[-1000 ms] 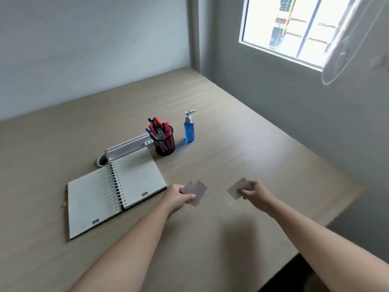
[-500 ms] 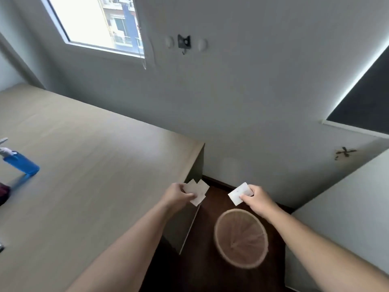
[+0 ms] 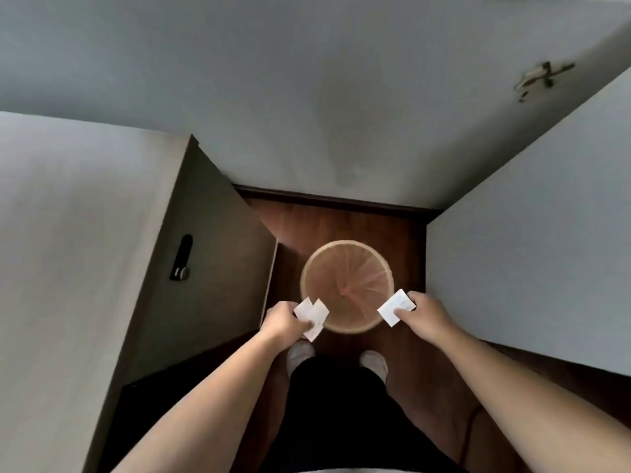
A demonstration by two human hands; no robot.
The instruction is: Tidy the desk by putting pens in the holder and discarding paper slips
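So the bin [image 3: 346, 286] sits on the floor [image 3: 403, 233], dead centre. Desk [image 3: 68, 250] at 9 o'clock, wall [image 3: 307, 97] at 12, cabinet side [image 3: 529, 250] at 3, person's feet [image 3: 300, 355] at 6.

Matt white paper slips [image 3: 311, 315] sit in the left grip, one more slip [image 3: 396, 307] in the right. Below them, a pale woven-looking basket [image 3: 345, 331] on glossy dark wood floor [image 3: 341, 220].
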